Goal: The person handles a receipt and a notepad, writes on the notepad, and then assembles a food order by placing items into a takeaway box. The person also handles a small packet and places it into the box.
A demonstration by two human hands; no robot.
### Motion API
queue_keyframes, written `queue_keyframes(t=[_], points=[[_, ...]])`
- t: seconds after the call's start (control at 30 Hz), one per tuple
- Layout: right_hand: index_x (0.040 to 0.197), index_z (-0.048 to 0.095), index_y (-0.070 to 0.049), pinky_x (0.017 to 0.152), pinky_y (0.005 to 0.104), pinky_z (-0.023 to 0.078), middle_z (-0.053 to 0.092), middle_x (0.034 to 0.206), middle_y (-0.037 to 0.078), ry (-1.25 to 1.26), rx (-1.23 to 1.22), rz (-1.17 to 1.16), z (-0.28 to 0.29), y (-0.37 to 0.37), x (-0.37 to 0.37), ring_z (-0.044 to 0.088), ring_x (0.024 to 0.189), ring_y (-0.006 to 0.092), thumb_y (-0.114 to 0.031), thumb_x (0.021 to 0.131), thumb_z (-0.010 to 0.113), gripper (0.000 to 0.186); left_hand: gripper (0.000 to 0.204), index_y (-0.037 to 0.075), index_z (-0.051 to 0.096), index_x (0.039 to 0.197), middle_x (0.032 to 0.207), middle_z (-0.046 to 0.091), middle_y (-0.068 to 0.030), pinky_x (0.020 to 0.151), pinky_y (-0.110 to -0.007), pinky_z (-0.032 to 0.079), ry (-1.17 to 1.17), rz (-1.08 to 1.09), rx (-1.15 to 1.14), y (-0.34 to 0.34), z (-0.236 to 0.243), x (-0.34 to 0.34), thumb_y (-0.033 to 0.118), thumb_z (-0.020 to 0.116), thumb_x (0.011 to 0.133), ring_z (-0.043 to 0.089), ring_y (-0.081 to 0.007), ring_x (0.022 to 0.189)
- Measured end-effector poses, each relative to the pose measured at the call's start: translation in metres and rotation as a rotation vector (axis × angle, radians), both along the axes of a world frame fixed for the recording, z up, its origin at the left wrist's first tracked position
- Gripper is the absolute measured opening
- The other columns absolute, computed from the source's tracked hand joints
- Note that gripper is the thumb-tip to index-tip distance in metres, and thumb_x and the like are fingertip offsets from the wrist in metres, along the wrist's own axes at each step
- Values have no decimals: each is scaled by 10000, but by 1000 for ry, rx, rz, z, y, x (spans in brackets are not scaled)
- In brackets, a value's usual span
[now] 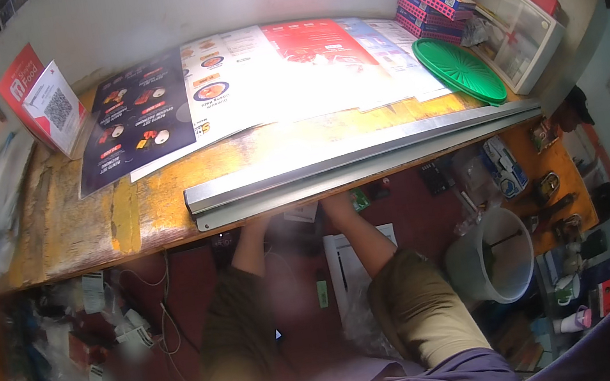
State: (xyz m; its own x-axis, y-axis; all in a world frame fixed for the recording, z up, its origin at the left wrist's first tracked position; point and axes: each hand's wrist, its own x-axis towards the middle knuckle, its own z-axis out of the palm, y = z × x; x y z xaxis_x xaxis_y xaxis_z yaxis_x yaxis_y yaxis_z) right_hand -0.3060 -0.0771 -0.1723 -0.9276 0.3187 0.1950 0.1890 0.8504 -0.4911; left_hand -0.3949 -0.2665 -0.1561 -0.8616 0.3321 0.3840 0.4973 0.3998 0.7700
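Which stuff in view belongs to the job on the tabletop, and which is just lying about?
Likely the job (judging by placement; no hand clearly visible):
- printed sheets, spread flat
- long metal bar, along the front edge

Probably just lying about:
- green lid
- stacked boxes
- red-and-white sign
- whitish bucket

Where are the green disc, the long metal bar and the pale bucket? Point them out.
Green disc [459,71]: head view, ridged middle.
Long metal bar [362,153]: head view, middle of its length.
Pale bucket [465,265]: head view, outer wall.
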Motion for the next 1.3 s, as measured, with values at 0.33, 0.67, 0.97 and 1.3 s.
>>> queue_keyframes(t=[0.33,0.67,0.97,1.3], points=[[1289,496,5,990,354,416,547,1275,143,256,-591,-45,5,6,3,525,1163,258,-178,948,593,399,384,3,597,1192,1202,603,-195,1008,-441,420,-42,-46,141,0,-11,30,259,620,907,557,-350,1135],[1272,502,11,971,330,418,558,1235,109,402,-704,-64,-8,12,-6,520,1121,210,-169,927,631,410,493,-20,569,1237,1207,616,-149,980,-376,445,-200,-24,280,-1,-7,34,225,743,846,572,-266,1119],[1258,510,6,803,304,495,577,1159,101,243,-832,-69,15,8,12,573,990,166,-149,890,673,431,497,-23,563,1235,1219,608,-150,980,-369,449,-361,-80,525,-9,22,56,175,747,817,574,-253,1126],[1211,572,-5,729,279,522,634,1086,75,420,-714,71,18,-1,24,622,935,144,-52,881,671,348,457,-15,601,1194,1127,652,-91,879,-328,501,-411,-171,657,-18,47,69,114,781,794,621,-187,1007]])
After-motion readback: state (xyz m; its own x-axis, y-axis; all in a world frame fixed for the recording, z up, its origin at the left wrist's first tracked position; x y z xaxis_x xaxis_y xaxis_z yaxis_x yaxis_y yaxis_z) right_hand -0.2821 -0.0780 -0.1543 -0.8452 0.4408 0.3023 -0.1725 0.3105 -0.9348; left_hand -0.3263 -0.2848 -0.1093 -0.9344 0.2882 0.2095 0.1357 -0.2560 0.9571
